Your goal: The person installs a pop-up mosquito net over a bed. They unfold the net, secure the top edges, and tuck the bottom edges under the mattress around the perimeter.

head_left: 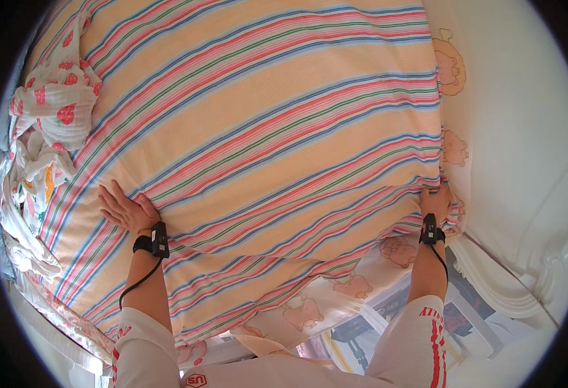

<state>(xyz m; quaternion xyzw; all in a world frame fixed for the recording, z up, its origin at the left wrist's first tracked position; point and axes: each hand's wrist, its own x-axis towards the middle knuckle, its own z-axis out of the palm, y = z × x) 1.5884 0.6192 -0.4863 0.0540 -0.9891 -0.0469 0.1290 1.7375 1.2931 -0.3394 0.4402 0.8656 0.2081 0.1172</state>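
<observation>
The left grip is open and lies flat, with the palm down and the fingers spread, on top of the striped sheet, at the left part of its near half. The right grip is at the right edge of the same sheet, where the cloth makes small folds around it; its fingers are mostly hidden, so I cannot tell if they are closed on the fabric. So the sheet is directly under the left grip and just beside and touching the right one, and it spreads between the two and far beyond them. Between the two forearms, the near part of the sheet is wrinkled, and one layer is folded over another. Each wrist carries a small black device, the left device and the right device. Below the near border and along the right border shows a pale underlayer with printed animal figures. Near and right of the right grip stands a white carved frame. At the far left, a white cloth with red prints lies on the sheet, and nearer to the person is another crumpled white cloth.
</observation>
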